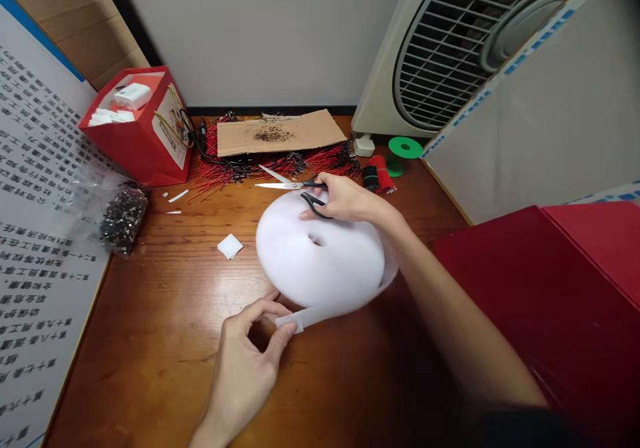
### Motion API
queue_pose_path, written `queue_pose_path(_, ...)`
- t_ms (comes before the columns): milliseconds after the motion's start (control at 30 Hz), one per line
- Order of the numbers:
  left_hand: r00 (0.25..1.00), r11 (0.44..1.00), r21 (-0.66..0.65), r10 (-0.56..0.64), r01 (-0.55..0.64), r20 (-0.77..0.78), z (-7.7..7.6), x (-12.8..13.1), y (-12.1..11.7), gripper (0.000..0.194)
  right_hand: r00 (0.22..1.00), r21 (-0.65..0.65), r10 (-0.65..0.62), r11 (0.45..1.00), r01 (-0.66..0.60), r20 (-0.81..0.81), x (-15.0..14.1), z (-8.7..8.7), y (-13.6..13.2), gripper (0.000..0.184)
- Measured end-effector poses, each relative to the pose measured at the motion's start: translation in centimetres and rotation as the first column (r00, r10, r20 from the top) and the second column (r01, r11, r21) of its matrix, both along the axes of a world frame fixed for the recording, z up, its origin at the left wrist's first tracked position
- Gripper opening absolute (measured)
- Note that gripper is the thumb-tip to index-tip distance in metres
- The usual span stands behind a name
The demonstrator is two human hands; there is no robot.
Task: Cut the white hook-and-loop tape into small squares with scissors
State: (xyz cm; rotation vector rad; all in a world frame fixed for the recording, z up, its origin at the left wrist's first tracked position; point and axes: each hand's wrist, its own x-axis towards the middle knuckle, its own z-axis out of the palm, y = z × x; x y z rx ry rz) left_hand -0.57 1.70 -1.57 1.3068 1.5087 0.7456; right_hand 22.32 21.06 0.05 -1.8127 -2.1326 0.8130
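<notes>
Red, wht & brn dominate

Roll (pixel 325 275): plain wht, no print. Scissors (pixel 290 185): silver blades, blk handles. Sq. stack (pixel 231 246): wht. Table (pixel 165 341): warm brn w/ darker wood grain. Paper bag (pixel 143 141): bright red, pale printed panel. Cardboard (pixel 315 131): tan w/ dark specks. Wires (pixel 327 161): red + blk. Spool (pixel 395 147): bright grn. Box (pixel 500 281): deep red. Fan housing (pixel 383 91): cream, lt. grey grille. Board (pixel 45 168): wht, rows of blk characters, blue edge.
</notes>
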Motion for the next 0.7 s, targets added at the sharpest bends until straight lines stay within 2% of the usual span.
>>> queue_pose_path(133, 0.999, 1.000, 0.015, 0.014, -0.013, -0.052, -0.6, -0.4, -0.2, 0.020, 0.979, -0.012, -0.173, 0.985, 0.175, 0.107, 0.9, -0.4, -2.7, 0.051)
queue_pose_path(300, 0.975, 0.972, 0.146, 0.201, -0.186, -0.096, -0.1, -2.2, -0.2, 0.021, 0.885, -0.052, -0.384, 0.910, 0.411, 0.263, 1.7, 0.4, -7.4, 0.060)
queue_pose_path(433, 0.982, 0.989, 0.073, 0.139, -0.131, -0.126, 1.2, -4.3, 0.0, 0.025, 0.812, -0.095, -0.453, 0.850, 0.518, 0.368, 2.4, 1.3, -11.2, 0.058)
queue_pose_path(500, 0.991, 0.996, 0.021, 0.092, -0.090, -0.101, 1.6, -5.3, 0.1, 0.027, 0.815, -0.122, -0.452, 0.844, 0.522, 0.363, 2.9, 1.5, -13.1, 0.058)
queue_pose_path(567, 0.995, 0.996, -0.005, 0.084, -0.084, -0.054, 1.9, -6.1, 0.2, 0.029, 0.824, -0.152, -0.470, 0.832, 0.533, 0.316, 3.4, 1.7, -15.0, 0.049)
queue_pose_path(633, 0.991, 0.992, -0.006, 0.129, -0.130, -0.041, 2.0, -6.9, 0.2, 0.029, 0.809, -0.121, -0.523, 0.815, 0.567, 0.267, 3.9, 1.8, -16.4, 0.042)
queue_pose_path(700, 0.978, 0.980, -0.003, 0.199, -0.200, -0.065, 2.3, -8.0, 0.3, 0.029, 0.788, -0.057, -0.591, 0.793, 0.607, 0.172, 4.2, 2.0, -17.1, 0.042)
